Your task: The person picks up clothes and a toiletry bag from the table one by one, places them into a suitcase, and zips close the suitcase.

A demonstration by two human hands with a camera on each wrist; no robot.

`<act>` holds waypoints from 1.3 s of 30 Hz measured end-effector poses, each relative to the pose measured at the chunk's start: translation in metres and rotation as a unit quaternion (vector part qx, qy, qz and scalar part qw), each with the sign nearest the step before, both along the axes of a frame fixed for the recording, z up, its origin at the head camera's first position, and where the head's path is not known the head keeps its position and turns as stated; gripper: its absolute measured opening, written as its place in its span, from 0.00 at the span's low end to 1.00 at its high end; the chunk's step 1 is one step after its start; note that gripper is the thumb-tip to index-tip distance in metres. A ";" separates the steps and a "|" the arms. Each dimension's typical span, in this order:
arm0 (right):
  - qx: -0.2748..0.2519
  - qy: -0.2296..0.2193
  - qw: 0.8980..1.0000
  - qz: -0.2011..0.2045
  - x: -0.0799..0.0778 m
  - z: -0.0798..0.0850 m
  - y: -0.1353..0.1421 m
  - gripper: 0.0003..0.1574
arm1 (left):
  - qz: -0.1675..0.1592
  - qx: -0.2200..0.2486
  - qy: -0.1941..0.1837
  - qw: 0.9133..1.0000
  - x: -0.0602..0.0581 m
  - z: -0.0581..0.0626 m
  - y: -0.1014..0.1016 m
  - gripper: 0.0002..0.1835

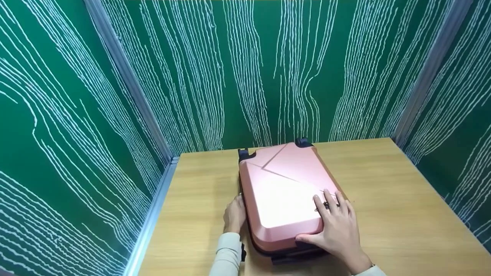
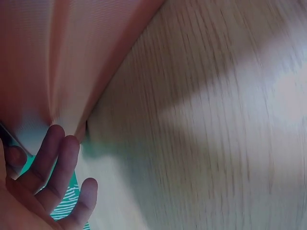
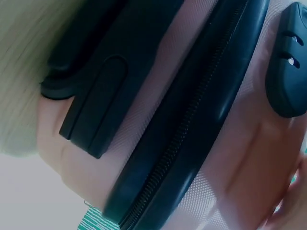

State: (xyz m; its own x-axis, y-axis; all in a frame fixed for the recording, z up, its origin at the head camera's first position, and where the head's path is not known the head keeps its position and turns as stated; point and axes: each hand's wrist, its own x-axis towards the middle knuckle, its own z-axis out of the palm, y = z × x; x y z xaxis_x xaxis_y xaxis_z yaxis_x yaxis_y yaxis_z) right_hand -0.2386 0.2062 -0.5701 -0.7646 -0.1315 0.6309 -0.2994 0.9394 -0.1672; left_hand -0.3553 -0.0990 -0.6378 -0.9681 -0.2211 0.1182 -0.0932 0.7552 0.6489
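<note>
A pink hard-shell suitcase (image 1: 291, 191) lies flat on the wooden table (image 1: 199, 214), its black wheels (image 1: 302, 142) toward the back. At its left side, my left hand (image 1: 234, 214) bends its index finger in at the seam, a small shiny zipper pull at the fingertips; the thumb is hidden. In the left wrist view, the other fingers (image 2: 64, 158) reach loosely along the case's side. My right hand (image 1: 339, 230) rests spread over the near right corner, thumb along the near edge. The right wrist view shows the black zipper (image 3: 182, 120), a handle (image 3: 115, 72) and a lock (image 3: 288, 62).
Green panels (image 1: 268, 76) with white wavy lines enclose the table at the back and both sides. Grey metal posts (image 1: 126, 73) stand at the corners. The suitcase's far end lies near the table's back edge.
</note>
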 end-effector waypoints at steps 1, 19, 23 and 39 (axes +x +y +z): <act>-0.002 0.001 1.000 0.000 0.001 0.000 0.000 0.84 | -0.001 0.000 0.003 1.000 0.000 0.000 0.000 0.21; -0.030 -0.015 0.999 -0.018 0.007 -0.001 -0.004 0.84 | -0.032 -0.009 0.017 0.999 0.003 -0.002 -0.002 0.17; -0.034 -0.016 0.999 -0.021 0.008 -0.001 -0.005 0.84 | -0.032 -0.007 0.017 0.999 0.004 -0.001 -0.002 0.16; -0.051 -0.001 0.998 -0.026 0.009 0.000 -0.009 0.85 | -0.045 0.000 0.018 0.999 0.004 -0.001 -0.004 0.18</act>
State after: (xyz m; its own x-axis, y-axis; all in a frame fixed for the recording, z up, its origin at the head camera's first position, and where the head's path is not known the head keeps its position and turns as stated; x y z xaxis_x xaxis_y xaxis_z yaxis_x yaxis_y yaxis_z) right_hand -0.2298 0.1976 -0.5699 -0.7697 -0.0270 0.6378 -0.2503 0.9319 -0.2626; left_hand -0.3511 -0.1029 -0.6388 -0.9790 -0.1336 0.1542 -0.0013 0.7598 0.6502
